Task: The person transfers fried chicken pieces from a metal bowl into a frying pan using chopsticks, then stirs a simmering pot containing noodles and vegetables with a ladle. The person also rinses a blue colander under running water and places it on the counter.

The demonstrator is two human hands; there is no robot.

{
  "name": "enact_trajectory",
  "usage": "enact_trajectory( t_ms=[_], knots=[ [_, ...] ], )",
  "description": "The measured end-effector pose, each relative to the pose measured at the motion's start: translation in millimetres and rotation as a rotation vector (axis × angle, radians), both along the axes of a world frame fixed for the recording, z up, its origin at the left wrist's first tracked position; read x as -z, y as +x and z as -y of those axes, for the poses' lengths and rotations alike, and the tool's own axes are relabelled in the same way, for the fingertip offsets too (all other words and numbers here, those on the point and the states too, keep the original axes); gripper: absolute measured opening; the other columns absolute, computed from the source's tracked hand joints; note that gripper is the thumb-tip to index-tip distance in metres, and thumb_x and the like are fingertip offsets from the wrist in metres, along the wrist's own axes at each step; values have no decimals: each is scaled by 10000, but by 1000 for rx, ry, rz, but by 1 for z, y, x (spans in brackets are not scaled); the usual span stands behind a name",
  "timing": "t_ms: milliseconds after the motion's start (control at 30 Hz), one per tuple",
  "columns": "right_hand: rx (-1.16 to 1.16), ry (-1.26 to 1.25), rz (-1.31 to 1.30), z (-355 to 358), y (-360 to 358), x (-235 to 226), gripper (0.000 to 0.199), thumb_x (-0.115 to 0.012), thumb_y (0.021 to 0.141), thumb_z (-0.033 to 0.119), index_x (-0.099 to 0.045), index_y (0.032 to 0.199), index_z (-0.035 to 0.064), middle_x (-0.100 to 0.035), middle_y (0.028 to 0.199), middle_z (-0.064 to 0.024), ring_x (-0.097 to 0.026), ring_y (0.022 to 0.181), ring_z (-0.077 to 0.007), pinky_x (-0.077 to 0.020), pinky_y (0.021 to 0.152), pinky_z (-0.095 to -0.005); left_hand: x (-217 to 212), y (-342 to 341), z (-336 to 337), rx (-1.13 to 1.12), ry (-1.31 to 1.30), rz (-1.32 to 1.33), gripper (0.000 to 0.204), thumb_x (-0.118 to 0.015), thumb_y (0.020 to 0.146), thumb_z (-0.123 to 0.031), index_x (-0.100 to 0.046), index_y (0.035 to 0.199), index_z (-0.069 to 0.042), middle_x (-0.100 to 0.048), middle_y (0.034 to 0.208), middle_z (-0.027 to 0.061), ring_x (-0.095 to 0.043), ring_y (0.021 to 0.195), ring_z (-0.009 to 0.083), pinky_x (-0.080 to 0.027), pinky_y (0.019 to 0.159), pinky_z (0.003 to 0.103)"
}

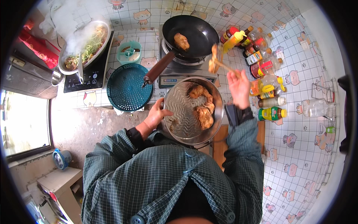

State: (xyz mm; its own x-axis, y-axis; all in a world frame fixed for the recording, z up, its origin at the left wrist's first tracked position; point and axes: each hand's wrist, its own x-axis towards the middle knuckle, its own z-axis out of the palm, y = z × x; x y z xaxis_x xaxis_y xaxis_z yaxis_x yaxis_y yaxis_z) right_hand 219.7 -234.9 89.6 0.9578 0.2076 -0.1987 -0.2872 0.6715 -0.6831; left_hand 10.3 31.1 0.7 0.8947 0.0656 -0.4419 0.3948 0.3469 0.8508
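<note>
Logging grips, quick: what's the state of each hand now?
Left hand: closed, holding the steel bowl by its rim.
Right hand: closed, holding wooden chopsticks with a browned meat piece at their tips.

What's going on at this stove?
Someone is handling browned meat. Their left hand grips a steel bowl holding several pieces. Their right hand holds wooden chopsticks, with a browned piece of meat raised beside the black frying pan. Another browned piece lies in that pan. To the left, a silver pan of food steams.
</note>
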Motion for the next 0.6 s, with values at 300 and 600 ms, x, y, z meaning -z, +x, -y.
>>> enact_trajectory(
  t_ms=[300, 600],
  knots=[
    [109, -486, 86, -117, 161, 32, 373, -481, 936, 300, -429, 974, -67, -560, 867, -204, -645, 645, -330, -574, 614, -431, 1, -3, -21, 0, -209, 7, 761, -651, 677, -2, -307, 1353, 58, -567, 1133, 156, -564, 1005, 235, -437, 888, 311],
    [-163, -650, 526, -83, 79, -66, 297, -483, 945, 231, -541, 1026, -49, -641, 878, -201, -655, 774, -278, -531, 754, -382, 0, -4, -20, -45, -191, -30, 691, -627, 679, -12, -362, 1315, 41, -570, 1126, 154, -560, 1005, 232, -442, 886, 311]
  ],
)
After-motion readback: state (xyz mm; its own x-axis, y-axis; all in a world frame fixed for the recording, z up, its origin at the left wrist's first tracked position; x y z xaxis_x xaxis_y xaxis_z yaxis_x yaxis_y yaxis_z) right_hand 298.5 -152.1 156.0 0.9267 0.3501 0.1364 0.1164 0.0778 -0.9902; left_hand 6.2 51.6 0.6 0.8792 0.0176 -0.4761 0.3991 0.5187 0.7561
